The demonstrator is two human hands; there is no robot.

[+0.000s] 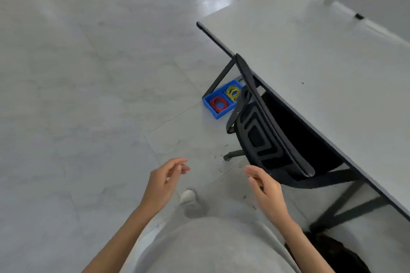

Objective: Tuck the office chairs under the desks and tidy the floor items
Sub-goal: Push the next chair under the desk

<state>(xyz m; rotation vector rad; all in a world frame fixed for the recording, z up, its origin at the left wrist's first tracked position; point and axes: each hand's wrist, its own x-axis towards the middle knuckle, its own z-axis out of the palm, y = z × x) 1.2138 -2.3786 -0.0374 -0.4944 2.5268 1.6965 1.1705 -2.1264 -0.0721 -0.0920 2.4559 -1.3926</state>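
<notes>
Looking down from the head view, you have the office chair (266, 139) tucked under the tabletop (310, 62), your left hand (165, 178) and right hand (265, 188) loosely curled and empty, and the blue tray (218, 107) left on the floor beside that chair.

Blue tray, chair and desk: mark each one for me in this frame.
Blue tray (218, 115): head view, on its near front wall.
Chair (258, 137): head view, on the rear of its black backrest.
Desk (310, 55): head view, on a bare part of its grey top.
</notes>
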